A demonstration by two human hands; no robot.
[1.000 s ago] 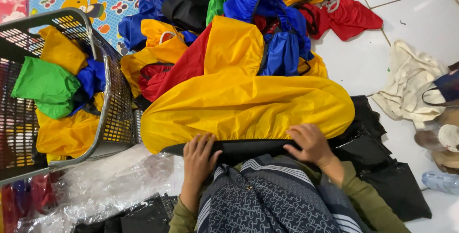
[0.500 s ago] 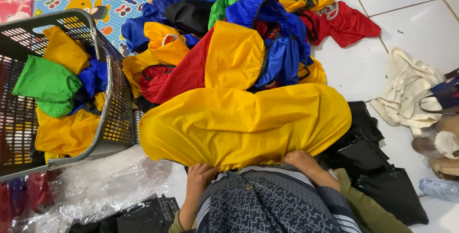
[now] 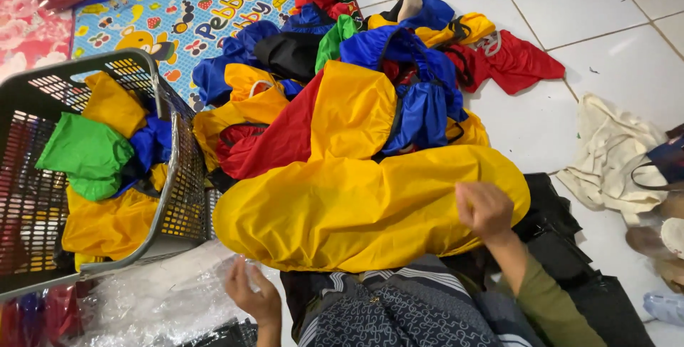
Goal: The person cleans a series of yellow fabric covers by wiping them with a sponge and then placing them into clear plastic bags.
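Observation:
A big yellow fabric bag (image 3: 356,204) lies spread over my lap, puffed up. My right hand (image 3: 484,208) rests on its right part, fingers curled against the cloth. My left hand (image 3: 253,296) hovers below the bag's lower left edge, fingers apart and holding nothing, above crinkled clear plastic (image 3: 157,304). Behind the yellow bag sits a heap of red, blue, yellow, black and green fabric bags (image 3: 370,97).
A grey plastic laundry basket (image 3: 178,176) at the left holds green, yellow and blue bags. Black bags (image 3: 563,226) lie at my right, a cream cloth bag (image 3: 613,154) farther right on white tiles. A colourful play mat (image 3: 192,12) lies behind.
My left hand has come off the yellow bag's near edge and dropped toward the plastic. My right hand moved up onto the bag's right side. The view shifted closer.

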